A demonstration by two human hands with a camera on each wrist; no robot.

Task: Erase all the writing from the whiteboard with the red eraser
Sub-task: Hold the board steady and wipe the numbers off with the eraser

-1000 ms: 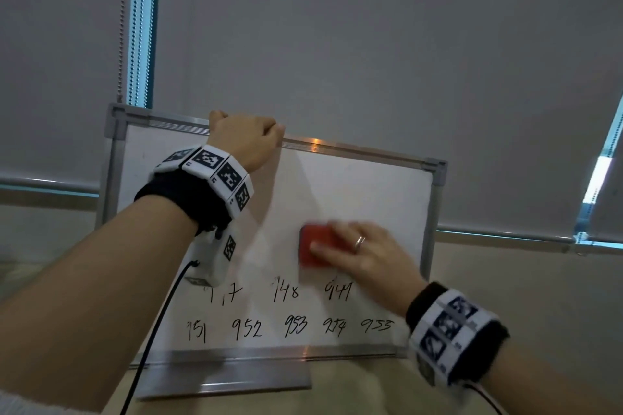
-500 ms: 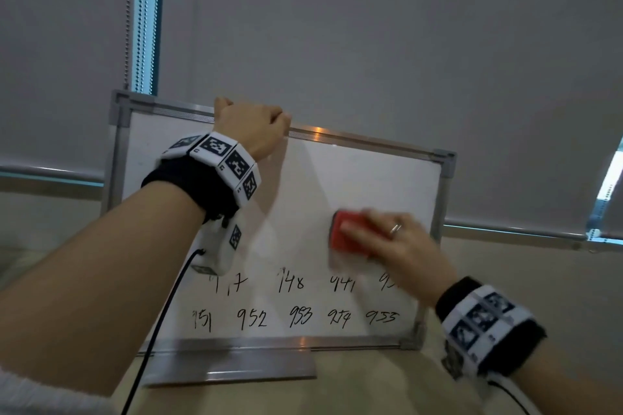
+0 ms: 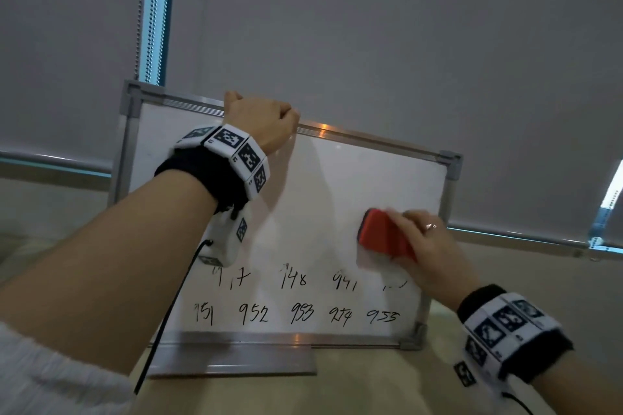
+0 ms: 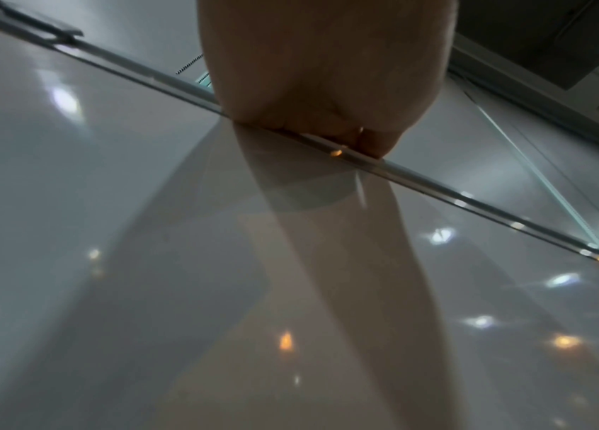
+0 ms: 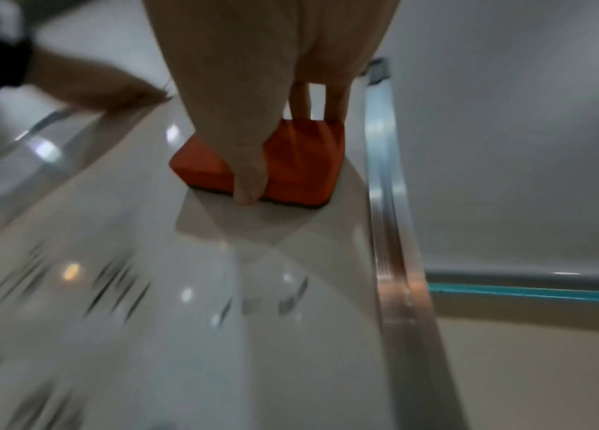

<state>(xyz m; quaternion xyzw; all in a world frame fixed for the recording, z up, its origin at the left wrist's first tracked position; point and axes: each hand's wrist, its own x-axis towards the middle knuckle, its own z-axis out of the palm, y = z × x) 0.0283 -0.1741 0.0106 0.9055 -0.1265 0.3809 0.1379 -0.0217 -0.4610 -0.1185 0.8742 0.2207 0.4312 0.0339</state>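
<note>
A small whiteboard [image 3: 323, 199] in a metal frame stands upright on a beige table. Two rows of black handwritten numbers [image 3: 300, 312] fill its lower part; the upper part is wiped white. My left hand [image 3: 261, 121] grips the top frame rail [image 4: 419, 177], fingers curled over it. My right hand [image 3: 428, 242] holds the red eraser [image 3: 384, 236] flat against the board near its right edge, just above the upper row of numbers. In the right wrist view the thumb and fingers [image 5: 250, 186] pinch the eraser [image 5: 298, 163] close to the right frame bar [image 5: 386, 203].
Grey roller blinds [image 3: 371, 27] hang behind the board, with a bright window strip [image 3: 155, 10] at the left. A metal foot plate [image 3: 232, 359] props the board on the table [image 3: 387, 384]. A black cable [image 3: 168, 310] hangs from my left wrist.
My right hand has slid the eraser rightward across the board, from near its middle to close beside the right frame. The upper row's rightmost number is now partly wiped. My left hand stays on the top rail.
</note>
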